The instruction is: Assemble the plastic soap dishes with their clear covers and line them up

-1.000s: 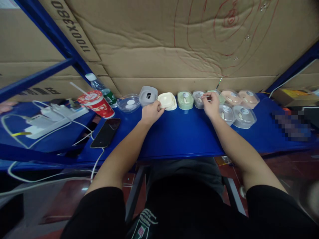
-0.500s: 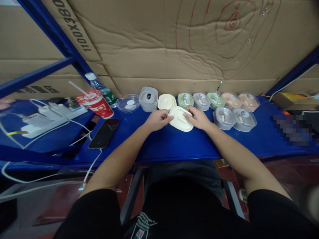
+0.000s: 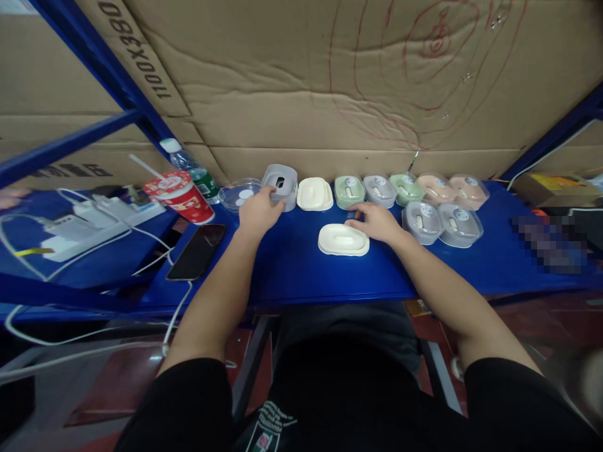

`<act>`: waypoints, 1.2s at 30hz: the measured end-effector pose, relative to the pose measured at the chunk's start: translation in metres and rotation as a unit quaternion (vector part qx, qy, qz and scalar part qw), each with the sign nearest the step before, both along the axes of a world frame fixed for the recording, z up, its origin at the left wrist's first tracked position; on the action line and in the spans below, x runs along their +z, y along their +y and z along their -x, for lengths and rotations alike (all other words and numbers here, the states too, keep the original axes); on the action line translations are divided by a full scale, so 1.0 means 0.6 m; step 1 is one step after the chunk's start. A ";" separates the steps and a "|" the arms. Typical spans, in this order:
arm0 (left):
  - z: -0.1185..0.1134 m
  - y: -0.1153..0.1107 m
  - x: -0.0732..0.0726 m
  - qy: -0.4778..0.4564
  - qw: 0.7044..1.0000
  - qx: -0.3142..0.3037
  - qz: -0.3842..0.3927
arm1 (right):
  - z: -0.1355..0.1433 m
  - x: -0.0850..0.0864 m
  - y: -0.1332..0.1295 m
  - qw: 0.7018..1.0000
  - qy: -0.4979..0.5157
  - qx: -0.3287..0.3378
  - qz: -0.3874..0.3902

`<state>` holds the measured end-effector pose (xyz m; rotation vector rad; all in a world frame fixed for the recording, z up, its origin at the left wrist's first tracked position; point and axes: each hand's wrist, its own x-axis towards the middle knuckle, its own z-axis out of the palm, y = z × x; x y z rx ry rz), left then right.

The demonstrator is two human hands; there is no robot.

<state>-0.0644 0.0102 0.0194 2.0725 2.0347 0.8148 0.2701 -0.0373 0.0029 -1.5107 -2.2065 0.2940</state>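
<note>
A cream oval lid (image 3: 343, 240) lies flat on the blue table. My right hand (image 3: 374, 221) is at its upper right edge, fingers slightly curled and apart, holding nothing visible. My left hand (image 3: 260, 213) reaches to the stack of translucent grey lids (image 3: 281, 180), its fingers spread at the front left of the stack; whether they grip it is unclear. Between the stack and a green lidded container (image 3: 349, 191) sits another cream piece (image 3: 315, 194). Left of the stack, clear round lids (image 3: 241, 193) are partly behind my left hand.
Grey, green and pink lidded containers (image 3: 461, 224) stand at the back right. To the left are a phone (image 3: 196, 252), a red cup (image 3: 185, 198) with a straw, a bottle (image 3: 193, 171) and a power strip (image 3: 103, 229) with white cables.
The cream lid has gone from between both hands down onto the table. My left hand has moved left to the grey stack. My right hand has let go and stays close to the lid.
</note>
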 end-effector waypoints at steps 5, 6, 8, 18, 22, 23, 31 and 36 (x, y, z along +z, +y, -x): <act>0.010 0.009 0.004 -0.018 1.000 0.012 0.006 | -0.004 0.003 -0.001 1.000 -0.011 0.003 0.014; 0.010 0.010 0.005 -0.032 0.999 0.014 -0.003 | -0.005 0.004 -0.002 0.999 -0.026 0.000 0.017; 0.008 0.011 0.005 -0.058 0.998 0.023 -0.024 | -0.007 0.009 -0.004 0.997 -0.070 -0.017 0.023; -0.003 0.020 -0.018 -0.122 0.990 0.020 -0.064 | -0.006 0.001 -0.001 0.993 -0.096 -0.028 0.063; -0.001 0.022 -0.020 -0.140 0.982 0.027 -0.126 | -0.004 -0.002 0.002 0.999 -0.001 0.003 0.046; -0.001 0.020 -0.019 -0.145 0.979 0.027 -0.144 | -0.005 -0.002 0.002 0.999 0.016 0.007 0.036; -0.046 -0.036 -0.007 -0.136 0.972 -0.144 -0.127 | -0.010 0.003 -0.003 0.990 0.127 -0.020 -0.062; -0.078 -0.080 0.003 -0.135 0.940 -0.312 -0.011 | -0.015 0.005 -0.006 0.984 0.150 -0.024 -0.096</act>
